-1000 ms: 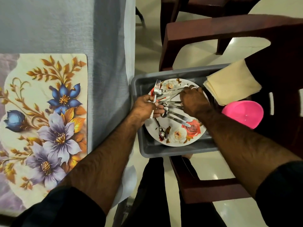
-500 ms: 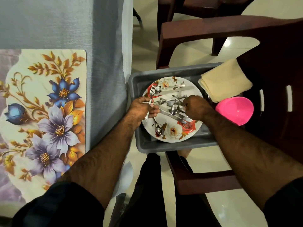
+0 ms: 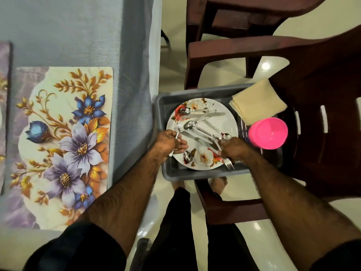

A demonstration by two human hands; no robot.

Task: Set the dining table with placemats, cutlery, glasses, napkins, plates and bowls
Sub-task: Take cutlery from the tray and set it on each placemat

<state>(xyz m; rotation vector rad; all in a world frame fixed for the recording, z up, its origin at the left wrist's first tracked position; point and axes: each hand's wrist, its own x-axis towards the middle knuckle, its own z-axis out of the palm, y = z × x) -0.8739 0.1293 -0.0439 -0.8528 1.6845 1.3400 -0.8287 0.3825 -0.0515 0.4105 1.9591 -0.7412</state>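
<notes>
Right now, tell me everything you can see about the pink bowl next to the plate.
The pink bowl is round, plain bright pink with a smooth, plastic-looking finish and no pattern. It stands upright with its opening up, and nothing shows inside it. It sits at the right end of the grey tray, which rests on a dark brown chair. Folded beige napkins lie just behind it, their near edge meeting its rim. The flowered plate of cutlery lies to its left, apart from it. Neither hand touches it.

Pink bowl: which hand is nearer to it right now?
Right. The right hand holds a fork over the plate's near-right edge, just beside the pink bowl; the left hand grips a fork at the plate's far side.
</notes>
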